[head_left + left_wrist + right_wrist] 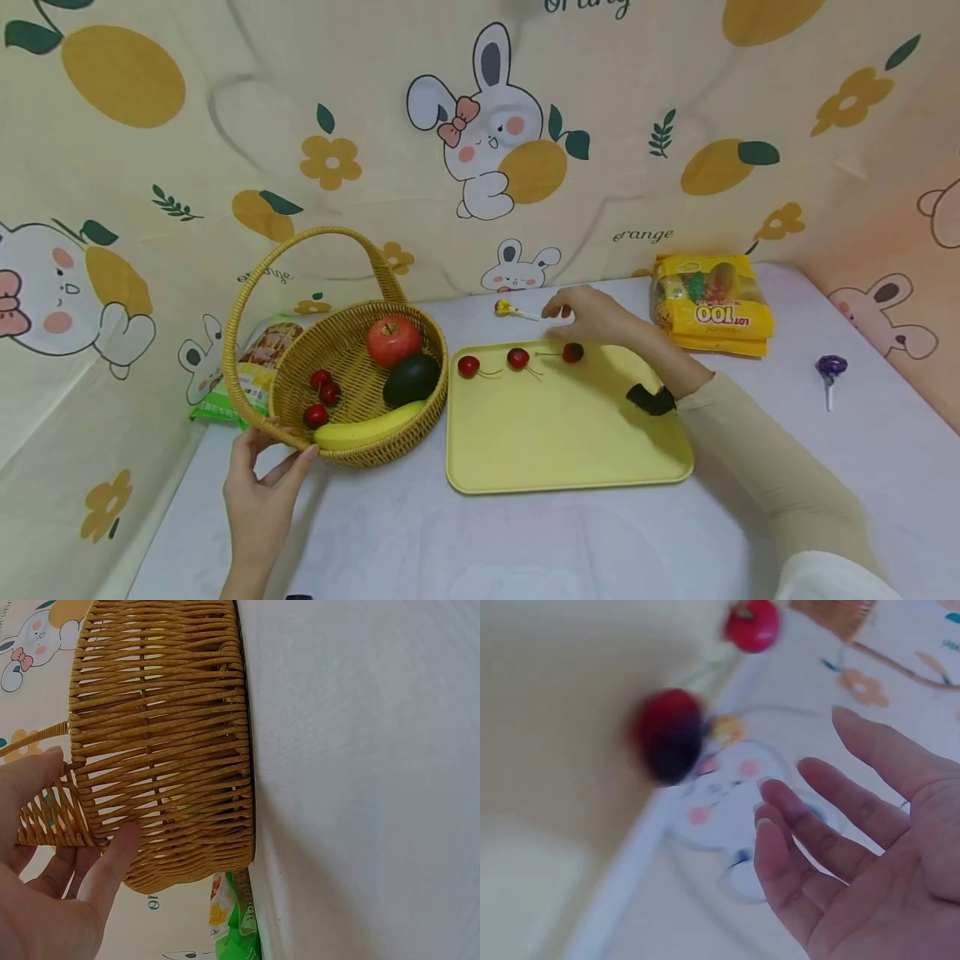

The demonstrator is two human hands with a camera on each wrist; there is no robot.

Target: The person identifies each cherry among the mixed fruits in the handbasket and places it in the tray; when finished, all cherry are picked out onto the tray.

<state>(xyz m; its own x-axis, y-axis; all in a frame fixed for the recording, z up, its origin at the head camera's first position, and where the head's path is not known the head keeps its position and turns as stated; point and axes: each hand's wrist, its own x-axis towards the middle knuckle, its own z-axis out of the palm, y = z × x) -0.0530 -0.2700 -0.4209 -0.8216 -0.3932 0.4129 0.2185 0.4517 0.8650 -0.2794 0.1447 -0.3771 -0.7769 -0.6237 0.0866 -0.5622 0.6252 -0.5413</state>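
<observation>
My left hand [258, 487] grips the wicker basket [161, 750] where its handle meets the rim, with thumb and fingers on either side of the weave. Inside the basket are a round red fruit [393, 341], a dark avocado [411, 380], a yellow banana [369, 427] and three cherries [316, 416]. My right hand [588, 315] hovers at the far edge of the yellow tray [562, 433], its fingers loosely bent and holding nothing in the right wrist view. Close by its fingertips lies a lollipop with a yellow wrapper [502, 307]. Three cherries [517, 359] line the tray's far side.
A yellow candy bag [712, 304] stands at the back right, and a purple lollipop [832, 367] lies farther right. Behind the basket leans a green and brown snack bag [273, 344]. A patterned cloth [360, 100] rises along the back of the white table [390, 533].
</observation>
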